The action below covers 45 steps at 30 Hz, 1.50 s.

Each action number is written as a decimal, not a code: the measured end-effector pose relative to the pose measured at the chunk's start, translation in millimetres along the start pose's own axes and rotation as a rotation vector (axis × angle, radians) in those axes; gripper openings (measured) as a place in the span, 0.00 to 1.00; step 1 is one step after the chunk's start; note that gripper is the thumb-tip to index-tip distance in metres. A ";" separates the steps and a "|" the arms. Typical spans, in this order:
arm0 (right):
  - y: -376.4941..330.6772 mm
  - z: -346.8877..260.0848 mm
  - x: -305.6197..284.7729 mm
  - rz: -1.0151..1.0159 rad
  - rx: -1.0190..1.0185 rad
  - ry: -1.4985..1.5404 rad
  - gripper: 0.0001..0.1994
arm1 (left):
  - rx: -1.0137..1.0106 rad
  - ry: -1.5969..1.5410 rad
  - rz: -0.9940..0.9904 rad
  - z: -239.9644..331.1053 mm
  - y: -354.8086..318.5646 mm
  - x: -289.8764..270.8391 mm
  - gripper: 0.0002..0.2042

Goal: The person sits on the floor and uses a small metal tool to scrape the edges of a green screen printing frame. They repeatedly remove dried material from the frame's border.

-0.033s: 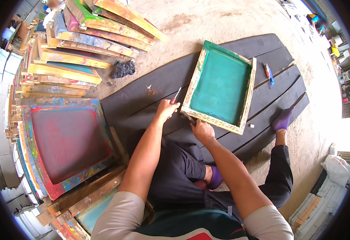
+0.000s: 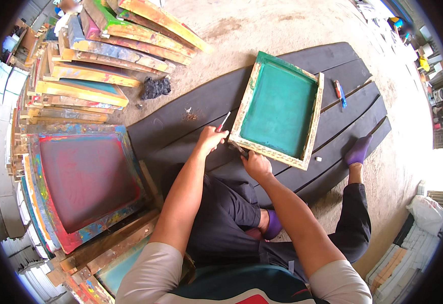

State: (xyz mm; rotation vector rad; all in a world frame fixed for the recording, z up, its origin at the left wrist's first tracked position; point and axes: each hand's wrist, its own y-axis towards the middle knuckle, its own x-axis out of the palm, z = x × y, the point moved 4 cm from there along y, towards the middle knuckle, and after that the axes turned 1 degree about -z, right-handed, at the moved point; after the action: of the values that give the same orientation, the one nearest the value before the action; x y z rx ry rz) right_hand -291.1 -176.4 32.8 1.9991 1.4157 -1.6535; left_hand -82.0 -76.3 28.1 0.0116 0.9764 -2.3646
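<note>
A wooden screen-printing frame [image 2: 269, 153] with green mesh lies tilted on the dark mat. My left hand [image 2: 212, 139], just off the frame's near left corner, is closed round a screwdriver [image 2: 223, 121]. The tool's thin metal shaft points up and away, and some red shows at its handle. At that same corner my right hand [image 2: 257, 165] grips a dark hand tool, probably pliers [image 2: 238, 148], whose head meets the frame's near edge. My fingers hide most of its handles.
Painted wooden frames [image 2: 94, 91] are stacked at the far left. Nearer stands a frame with dark red mesh [image 2: 89, 177]. Red and blue tools [image 2: 341, 95] and a small white block [image 2: 318, 159] lie on the black mat [image 2: 170, 126]. A crumpled black rag [image 2: 155, 88] rests beyond it.
</note>
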 end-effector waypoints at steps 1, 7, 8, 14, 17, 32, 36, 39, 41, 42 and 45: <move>0.9 1.1 -5.2 -0.032 0.014 0.008 0.23 | -0.023 0.000 -0.053 5.5 -5.3 1.5 0.14; -2.9 -5.8 -21.3 0.010 -0.064 0.107 0.24 | -0.066 -0.082 -0.212 11.2 -12.6 6.5 0.13; -0.2 -7.0 -23.9 -0.020 -0.064 0.119 0.25 | -0.062 -0.137 -0.213 13.8 -11.7 4.5 0.13; 12.3 -3.3 -13.6 -0.091 -0.192 0.271 0.24 | -0.027 -0.300 -0.065 -1.8 5.3 -7.0 0.10; 18.6 3.7 -8.2 -0.175 -0.133 0.380 0.20 | -0.012 -0.488 0.184 -5.5 15.1 -32.3 0.09; 15.4 12.9 -16.1 -0.731 0.256 0.930 0.23 | -0.034 -0.752 0.582 -18.6 32.9 -69.3 0.13; 23.9 12.1 -14.9 -0.820 0.263 0.973 0.23 | -0.031 -0.729 0.582 -16.2 30.4 -63.4 0.12; 29.2 10.9 -17.1 -0.860 0.281 0.973 0.25 | -0.020 -0.726 0.564 -13.2 27.5 -59.7 0.11; 32.7 11.9 -21.0 -0.893 0.297 0.966 0.26 | -0.006 -0.720 0.545 -8.3 25.4 -55.9 0.11; 33.7 11.0 -23.2 -0.900 0.323 0.974 0.25 | -0.001 -0.716 0.540 -7.9 25.0 -54.6 0.11; 33.0 8.1 -28.5 -0.890 0.366 0.943 0.24 | 0.017 -0.698 0.523 -6.4 24.6 -50.6 0.11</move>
State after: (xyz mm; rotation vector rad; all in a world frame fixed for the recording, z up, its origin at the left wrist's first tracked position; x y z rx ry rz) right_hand -269.7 -214.4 40.4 2.7776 2.8153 -1.2288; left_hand -28.5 -60.4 18.5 -0.4622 0.5212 -1.6960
